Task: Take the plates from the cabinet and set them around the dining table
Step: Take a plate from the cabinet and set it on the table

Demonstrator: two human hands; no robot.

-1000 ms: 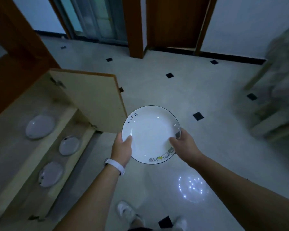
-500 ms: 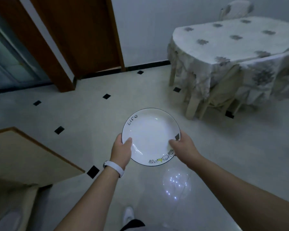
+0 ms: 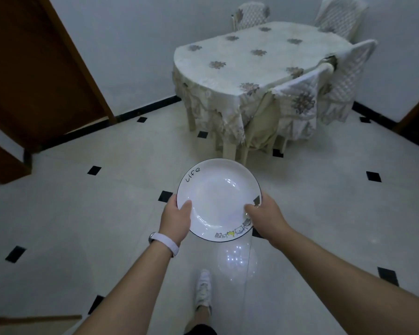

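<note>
over floor, plate point(image 3: 218, 199), both grips closed on rim

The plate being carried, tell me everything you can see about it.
The plate is round, white and glossy, likely ceramic, with a thin dark rim and a shallow well. "Life" is written near its far left edge, and small cartoon cats line the near edge. It is empty, held roughly level above the tiled floor, short of the dining table, with the left hand and right hand gripping opposite sides.

plate point(image 3: 218, 199): white, dark rim, cartoon cats | tablecloth point(image 3: 252, 64): cream, floral
</note>
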